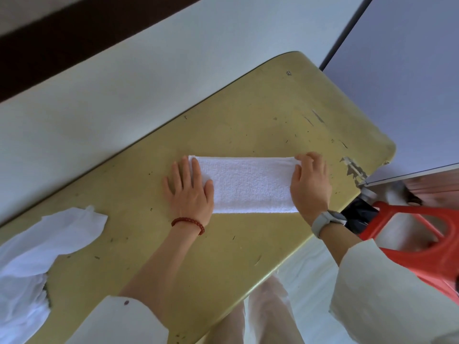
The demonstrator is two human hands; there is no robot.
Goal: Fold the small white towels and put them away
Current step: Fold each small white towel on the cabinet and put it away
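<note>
Yellowish and scuffed, one long table [260, 115] runs slantwise from near left to far right against a pale wall [124, 78], its far right corner chipped; one folded white towel [244, 184] lies flat near the middle of it as a long narrow strip, its length running left to right. Two hands are on the strip, one at each end; the left hand [190, 191] lies palm down with fingers straight and spread, flat on the left end of the towel and gripping nothing; the right hand [310, 183] covers the right end, its fingers bent over the far right corner, though whether they pinch the cloth or only press it I cannot tell. One red bead bracelet [188, 224] circles the left wrist, and one grey watch [327, 220] sits on the right wrist; both forearms come out of pale sleeves [387, 291]. At the near left edge of the table lies one loose heap of thin white cloth [42, 249], crumpled and well apart from the folded towel; how many pieces it holds cannot be told. Off the right end of the table stands one red plastic stool [427, 234], partly hidden by the right sleeve, with something black [357, 217] just behind the watch; a bluish-grey panel [409, 83] rises at far right, and a dark band [74, 33] crosses the wall at far left.
</note>
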